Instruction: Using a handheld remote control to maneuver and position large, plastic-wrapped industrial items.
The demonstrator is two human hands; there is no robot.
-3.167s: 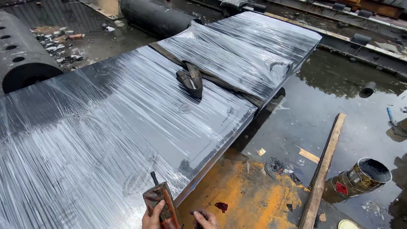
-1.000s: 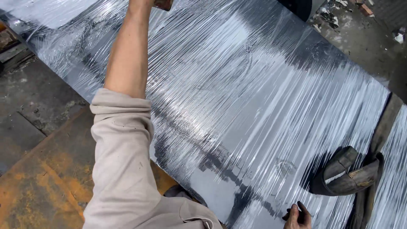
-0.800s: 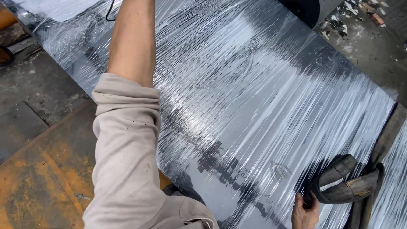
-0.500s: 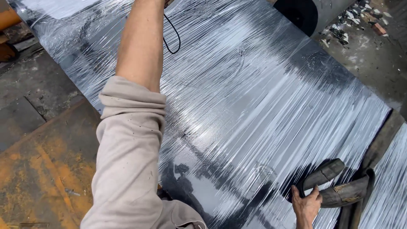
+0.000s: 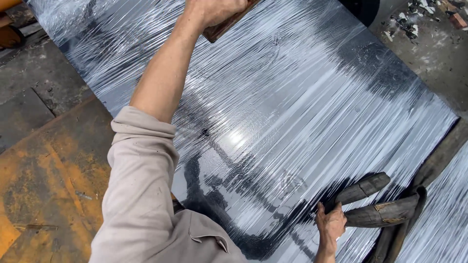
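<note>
1. Two bare hands work over a large, wet-painted black metal sheet (image 5: pixel 302 122) streaked silver.
2. Far across the sheet, the left hand (image 5: pixel 214 9) has its fingers wrapped round a brown wooden-handled brush (image 5: pixel 226 27).
3. Near right, the right hand (image 5: pixel 330 225) rests bent fingers on dark worn sandals (image 5: pixel 375 204).
4. Painting looks midway; another stroke likely needs steady reach.

Glossy black metal sheet (image 5: pixel 292 122) fills the frame centre, streaked with silvery-white brush lines. Lower left, the floor (image 5: pixel 44 185) shows rusty orange over grey. A pale beige sleeve (image 5: pixel 141 195) at bottom centre; a reddish-brown brush handle (image 5: pixel 226 27) up top.
</note>
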